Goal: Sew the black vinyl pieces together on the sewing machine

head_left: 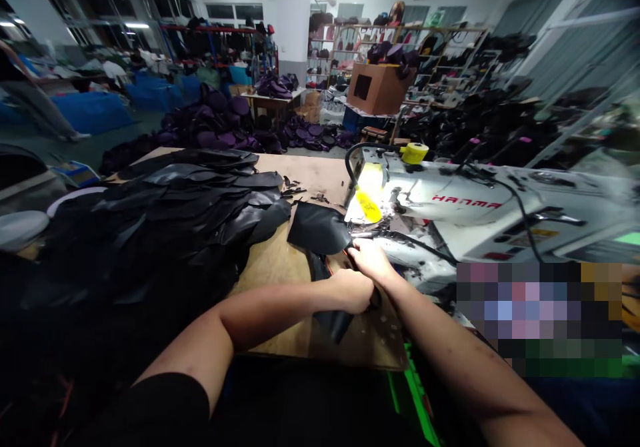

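Black leather panel (pixel 317 228) held over the wooden worktop (pixel 310 173), just beside the sewing machine (pixel 440 200). Left hand (pixel 351 291) closed round its lower fold; right hand (pixel 367 260) has fingers together, pressing its edge. Machine lettered in red: "HANMA".

- 2 bare arms in view, left arm (pixel 250 320) and right arm (pixel 450 347), both slim, skin uncovered down to the hands
- left hand (pixel 353 291) and right hand (pixel 369 263): bare, no gloves on either
- black short sleeve (pixel 160 410) on left arm, near left: plain dark fabric, rounded hem
- right arm: few small dark marks on the forearm, too small to tell what
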Tool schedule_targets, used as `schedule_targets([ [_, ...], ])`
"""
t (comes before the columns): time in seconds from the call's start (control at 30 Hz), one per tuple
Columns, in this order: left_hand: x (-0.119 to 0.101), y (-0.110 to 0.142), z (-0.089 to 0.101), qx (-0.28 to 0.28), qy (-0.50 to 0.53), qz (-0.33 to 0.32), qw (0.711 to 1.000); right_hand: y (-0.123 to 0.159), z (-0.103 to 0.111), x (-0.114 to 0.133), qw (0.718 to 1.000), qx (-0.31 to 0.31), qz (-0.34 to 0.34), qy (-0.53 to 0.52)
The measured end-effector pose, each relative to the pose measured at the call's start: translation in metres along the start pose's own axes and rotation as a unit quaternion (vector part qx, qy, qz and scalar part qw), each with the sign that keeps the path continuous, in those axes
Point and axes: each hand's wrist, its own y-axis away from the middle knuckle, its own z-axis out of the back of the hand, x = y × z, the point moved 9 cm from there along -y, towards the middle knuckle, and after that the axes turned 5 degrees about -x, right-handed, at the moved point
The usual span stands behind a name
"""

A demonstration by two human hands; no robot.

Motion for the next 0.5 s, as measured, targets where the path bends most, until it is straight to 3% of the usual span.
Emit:
schedule_targets([
  [0.13,0.051,0.015,0.033,-0.205,-0.061,0.079,0.974,-0.003,-0.010,-0.006,1.000,0.012,-0.004,-0.024],
  [0.2,0.072,0.023,0.039,-0.270,-0.133,0.084,0.950,-0.004,-0.012,-0.007,1.000,0.014,0.006,-0.025],
  [0.37,0.108,0.017,0.034,-0.245,-0.196,0.098,0.944,-0.005,-0.009,-0.006,1.000,0.021,0.012,0.001],
  [0.5,0.102,0.013,0.047,-0.240,-0.210,0.052,0.946,-0.002,-0.008,-0.004,0.999,0.028,0.015,0.001],
])
